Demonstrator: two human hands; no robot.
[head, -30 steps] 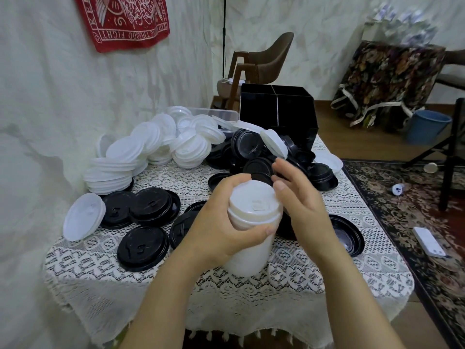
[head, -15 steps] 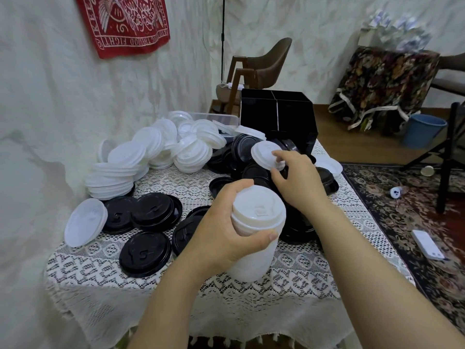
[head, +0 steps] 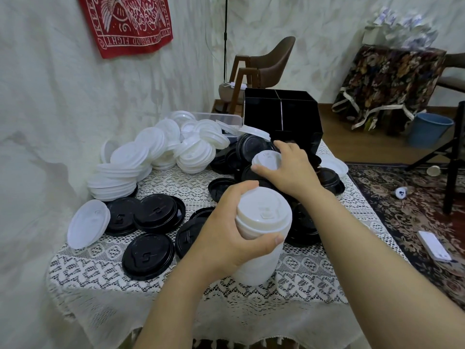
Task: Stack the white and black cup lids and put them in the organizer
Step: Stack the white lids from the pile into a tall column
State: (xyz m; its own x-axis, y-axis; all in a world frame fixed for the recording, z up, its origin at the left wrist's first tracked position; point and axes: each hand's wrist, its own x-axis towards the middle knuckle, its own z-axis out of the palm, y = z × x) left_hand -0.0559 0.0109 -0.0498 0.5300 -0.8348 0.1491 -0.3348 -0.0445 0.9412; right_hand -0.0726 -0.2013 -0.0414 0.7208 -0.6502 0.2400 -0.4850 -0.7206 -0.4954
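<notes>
— Two hands, so what are your fingers doing?

— My left hand (head: 226, 238) is wrapping around a tall white stack of nested plastic cup lids (head: 261, 233), thumb across the front, the other fingers curling behind its top. I am holding the stack tilted above the white lace tablecloth (head: 176, 293). My right hand (head: 292, 170) is reaching further out and pinching a single white round plastic lid (head: 266, 159) between thumb and fingertips, over the heap of black plastic lids (head: 251, 149).

— And what is lying around them?

— More loose black round lids (head: 148, 255) are sitting flat on the cloth to my left, some overlapping. One white lid (head: 88, 226) is leaning at the table's left edge. Behind those, leaning piles of white lids (head: 156, 157) are crowding against the wall side.

— Where is the organizer?

— The black square organizer with inner dividers (head: 281, 114) is standing at the far end of the table, just beyond my right hand. I am seeing no lids showing in its compartments from here. A clear plastic box (head: 221, 119) is sitting to its left.
</notes>
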